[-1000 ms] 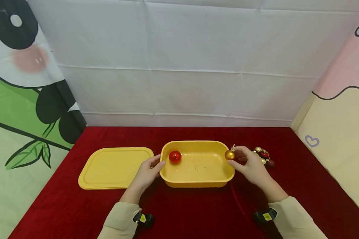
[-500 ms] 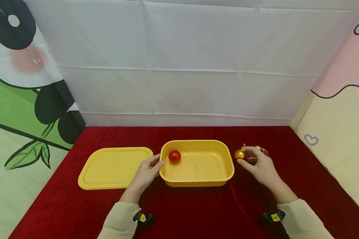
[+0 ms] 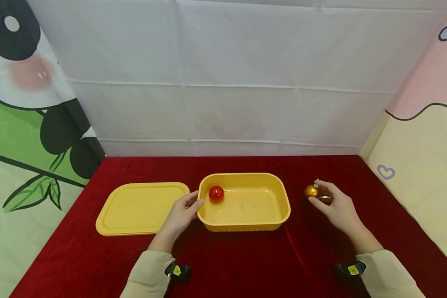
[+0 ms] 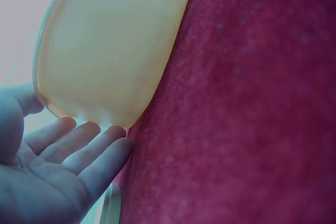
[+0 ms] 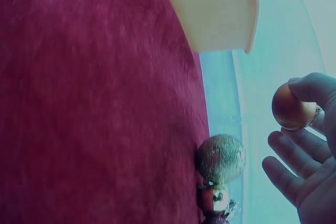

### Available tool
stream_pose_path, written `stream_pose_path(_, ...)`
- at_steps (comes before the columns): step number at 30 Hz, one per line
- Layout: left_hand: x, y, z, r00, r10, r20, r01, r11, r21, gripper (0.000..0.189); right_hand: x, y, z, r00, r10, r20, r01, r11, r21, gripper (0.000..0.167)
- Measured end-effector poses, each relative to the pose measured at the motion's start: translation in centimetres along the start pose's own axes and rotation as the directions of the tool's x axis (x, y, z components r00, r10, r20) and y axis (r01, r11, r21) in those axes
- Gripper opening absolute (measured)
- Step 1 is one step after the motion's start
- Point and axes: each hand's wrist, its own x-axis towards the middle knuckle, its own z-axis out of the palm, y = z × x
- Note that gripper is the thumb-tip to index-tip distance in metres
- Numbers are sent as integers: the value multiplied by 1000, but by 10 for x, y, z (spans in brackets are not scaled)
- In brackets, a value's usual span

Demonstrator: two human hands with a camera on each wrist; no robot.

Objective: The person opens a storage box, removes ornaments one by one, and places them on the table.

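Observation:
My left hand grips the left end of a yellow plastic box, thumb at the rim and fingertips against the outer wall. A shiny red bauble lies inside the box at its left end. To the right of the box, my right hand pinches a gold bauble with a small metal cap between thumb and fingers. Its other fingers stand spread in the right wrist view. Below that hand sits a glittery gold ball, mostly covered by the hand in the head view.
A yellow lid lies flat left of the box. Other small baubles are bunched beside the glittery ball, hidden behind the right hand in the head view. Red cloth covers the table, and white fabric hangs behind it.
My right hand has moved right, away from the box's right rim, carrying the gold bauble, and now hides the bunched baubles. My left hand keeps its place on the box.

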Motion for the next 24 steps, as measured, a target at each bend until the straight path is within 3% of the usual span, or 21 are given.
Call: stream_pose_path(24,0,1,0,1000,-12,-5,12,1000,14,47,-5,34,-26,996,84,-32,-85,995,-42,45)
